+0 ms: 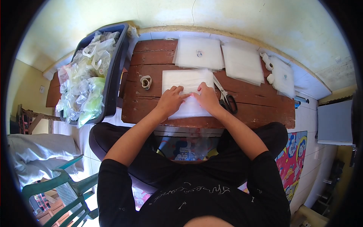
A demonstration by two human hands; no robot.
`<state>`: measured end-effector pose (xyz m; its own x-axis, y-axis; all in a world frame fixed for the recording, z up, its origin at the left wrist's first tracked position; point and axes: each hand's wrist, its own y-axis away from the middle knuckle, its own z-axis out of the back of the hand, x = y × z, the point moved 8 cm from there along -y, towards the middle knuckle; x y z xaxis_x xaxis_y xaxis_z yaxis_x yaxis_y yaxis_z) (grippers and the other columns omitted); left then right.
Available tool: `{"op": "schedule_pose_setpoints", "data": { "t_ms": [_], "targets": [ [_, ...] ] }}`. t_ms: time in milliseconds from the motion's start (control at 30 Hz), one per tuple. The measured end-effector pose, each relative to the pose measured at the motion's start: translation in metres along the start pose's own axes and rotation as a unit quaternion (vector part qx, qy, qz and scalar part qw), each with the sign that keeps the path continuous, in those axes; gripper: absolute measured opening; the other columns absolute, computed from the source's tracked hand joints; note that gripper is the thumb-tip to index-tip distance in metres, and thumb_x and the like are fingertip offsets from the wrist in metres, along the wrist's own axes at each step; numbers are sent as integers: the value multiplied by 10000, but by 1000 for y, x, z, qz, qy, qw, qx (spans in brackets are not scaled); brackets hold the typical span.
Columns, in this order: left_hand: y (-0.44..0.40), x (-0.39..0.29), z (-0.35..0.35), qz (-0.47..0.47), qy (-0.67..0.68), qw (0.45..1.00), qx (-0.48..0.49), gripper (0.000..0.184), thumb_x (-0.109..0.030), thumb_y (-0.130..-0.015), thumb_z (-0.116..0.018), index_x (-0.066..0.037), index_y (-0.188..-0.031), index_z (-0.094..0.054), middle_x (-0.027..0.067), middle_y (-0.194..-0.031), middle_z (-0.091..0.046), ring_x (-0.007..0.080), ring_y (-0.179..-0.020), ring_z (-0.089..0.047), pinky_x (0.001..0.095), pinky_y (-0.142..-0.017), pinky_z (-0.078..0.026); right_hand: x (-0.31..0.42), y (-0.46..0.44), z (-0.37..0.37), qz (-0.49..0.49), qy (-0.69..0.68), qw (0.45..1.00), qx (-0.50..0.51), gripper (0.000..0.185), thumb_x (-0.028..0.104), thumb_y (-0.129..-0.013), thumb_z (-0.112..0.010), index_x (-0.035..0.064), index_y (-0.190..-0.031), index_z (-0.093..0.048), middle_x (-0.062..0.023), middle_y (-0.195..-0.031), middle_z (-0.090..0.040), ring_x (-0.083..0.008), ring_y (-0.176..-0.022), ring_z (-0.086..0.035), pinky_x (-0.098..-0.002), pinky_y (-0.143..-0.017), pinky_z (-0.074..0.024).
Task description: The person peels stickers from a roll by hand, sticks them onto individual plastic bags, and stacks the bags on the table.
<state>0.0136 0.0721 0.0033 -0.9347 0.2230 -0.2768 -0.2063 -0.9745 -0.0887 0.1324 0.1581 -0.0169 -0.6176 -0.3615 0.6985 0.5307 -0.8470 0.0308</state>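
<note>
A stack of translucent white plastic sheets or bags (177, 77) lies on the brown wooden table (151, 109) in front of me. My left hand (172, 100) rests on the middle of the stack, its fingers apart and the index finger stretched to the right. On the same stack, my right hand (206, 98) is bent with its fingertips down on the plastic, close to the left fingertips; whether it pinches anything is too small to tell. Scissors with black handles (230, 103) lie just right of the stack, partly beside my right hand.
A dark bin (113, 85) full of plastic bags stands at the left. A tape roll (146, 82) sits on the table's left part. More plastic stacks (242, 62) lie along the back, with white rolls (267, 62) at the right. A green chair (72, 189) stands lower left.
</note>
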Motion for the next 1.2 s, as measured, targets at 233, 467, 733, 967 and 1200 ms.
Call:
{"op": "schedule_pose_setpoints", "data": {
  "t_ms": [233,467,733,967,1200],
  "targets": [
    [0,-1,1,-19,-1,1000,-22,421,-171,-828,-671,-217,-1246,-655,83,-1187,-559,252,-1088,-544,366,-875,-478,10,4,1,106,103,988,-41,155,227,-851,-643,110,-950,-620,-183,-604,-604,-400,-571,-615,-485,-577,-507],
    [5,11,11,24,51,996,-66,355,-208,-826,-705,-122,-1167,-661,99,-1206,-558,269,-1154,-522,390,-943,-443,3,-5,48,34,156,985,-58,356,231,-828,-689,30,-1092,-560,-222,-936,-616,-397,-883,-641,-487,-790,-519],
    [3,12,3,42,65,996,-38,351,-231,-814,-721,-115,-1140,-663,103,-1224,-557,280,-1169,-517,405,-967,-429,-6,-2,52,-19,150,988,-33,501,160,-779,-748,-3,-1159,-465,-244,-1093,-547,-442,-982,-605,-485,-836,-513],
    [3,9,7,38,65,996,-43,334,-232,-810,-722,-113,-1118,-668,105,-1214,-564,283,-1158,-526,406,-965,-437,-30,-12,56,10,22,993,-114,591,38,-736,-753,-10,-1260,-484,-202,-1078,-583,-334,-922,-621,-406,-812,-513],
    [2,19,10,42,113,991,-64,314,-145,-780,-745,-98,-1083,-676,117,-1186,-579,295,-1138,-538,396,-960,-451,-48,-25,50,-122,-153,980,28,366,50,-819,-721,-25,-1155,-597,-158,-1083,-647,-149,-836,-665,-280,-715,-557]
  ]
}}
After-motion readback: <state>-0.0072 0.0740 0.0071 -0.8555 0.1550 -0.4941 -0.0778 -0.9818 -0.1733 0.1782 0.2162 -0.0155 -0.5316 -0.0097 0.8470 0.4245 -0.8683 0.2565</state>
